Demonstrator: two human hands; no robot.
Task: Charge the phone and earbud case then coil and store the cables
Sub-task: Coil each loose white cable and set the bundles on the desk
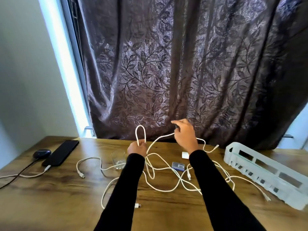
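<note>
A black phone (61, 153) lies at the table's far left with a white cable (33, 174) plugged into its near end. Beside it sits a dark earbud case (41, 153) with a black cable (18, 174) running from it. My left hand (137, 148) is raised over the table, pinching a loop of a white cable (140, 133) that stands up above it. My right hand (184, 134) is higher and to the right, holding the same cable's run. Several other white cables (166, 180) lie tangled on the wood below.
A clear glass (118, 158) stands left of my left arm. A small white charger block (185, 155) and a small blue box (178, 166) lie between my arms. A white plastic slotted basket (266, 170) lies at the right. A dark leaf-patterned curtain (183, 64) hangs behind the table.
</note>
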